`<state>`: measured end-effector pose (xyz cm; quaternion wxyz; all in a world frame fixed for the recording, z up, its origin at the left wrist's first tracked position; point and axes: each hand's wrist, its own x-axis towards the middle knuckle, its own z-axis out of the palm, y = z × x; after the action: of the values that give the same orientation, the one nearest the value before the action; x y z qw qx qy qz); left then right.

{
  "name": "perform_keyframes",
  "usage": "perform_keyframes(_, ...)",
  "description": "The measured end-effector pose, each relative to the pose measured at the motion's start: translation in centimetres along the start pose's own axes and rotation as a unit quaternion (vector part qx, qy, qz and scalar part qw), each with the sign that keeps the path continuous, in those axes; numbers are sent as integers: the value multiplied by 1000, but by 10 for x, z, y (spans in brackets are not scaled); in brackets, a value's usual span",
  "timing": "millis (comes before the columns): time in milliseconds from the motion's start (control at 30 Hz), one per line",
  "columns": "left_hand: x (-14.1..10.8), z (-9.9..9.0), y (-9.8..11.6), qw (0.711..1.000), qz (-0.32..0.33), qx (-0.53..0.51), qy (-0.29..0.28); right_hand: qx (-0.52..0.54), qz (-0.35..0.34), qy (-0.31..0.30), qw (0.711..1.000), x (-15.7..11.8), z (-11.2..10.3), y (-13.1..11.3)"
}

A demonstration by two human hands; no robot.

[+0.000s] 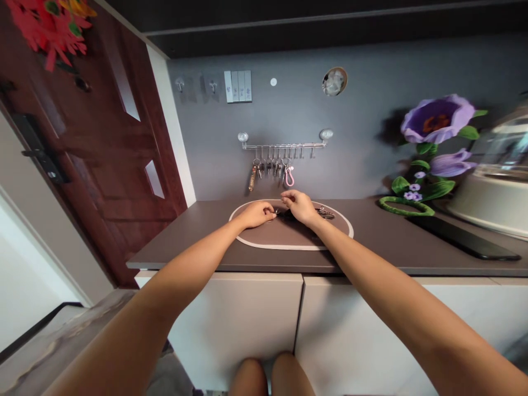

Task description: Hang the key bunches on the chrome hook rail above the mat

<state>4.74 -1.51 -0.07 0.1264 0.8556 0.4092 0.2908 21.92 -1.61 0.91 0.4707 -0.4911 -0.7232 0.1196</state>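
Note:
My left hand (256,214) rests low over an oval brown mat (264,240) with a pale rim. Its thumb and forefinger are pinched at a small shiny metal piece, seemingly part of some keys. My right hand (300,207) is just to the right and slightly higher, fingers curled together; what they hold, if anything, is too small to make out. Between and behind the hands lies a dark bunch of keys (325,213), partly covered by my right hand. On the wall above, several keys (270,168) hang from a clear hook rail (284,146), one with a pink loop (289,177).
Right on the dark countertop (375,242) lie a black phone (462,237) and a purple flower ornament (437,124), beside a domed pale container (495,192). A dark shelf (330,27) overhangs. White cabinet doors (235,324) are below; a red-brown door (111,143) stands left.

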Motion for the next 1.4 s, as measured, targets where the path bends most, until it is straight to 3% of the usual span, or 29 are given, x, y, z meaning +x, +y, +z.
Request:
perform_keyframes(233,4,3,-6,1000,-2,18,7,-116,-39,2,992,2,4,-4)
perform_keyframes(600,10,7,-13,995,-87,-42,-3,-124,-42,10,991,7,8,0)
perform_keyframes(967,7,-2,-20,998,-56,-12,-33,-132,-42,6,990,6,7,-2)
perform_keyframes(1200,4,-16,-18,997,-40,60,-10,-136,-42,1,990,6,8,-2)
perform_keyframes(1400,5,-21,-20,994,-28,91,46,-143,-45,-4,989,5,8,-4)
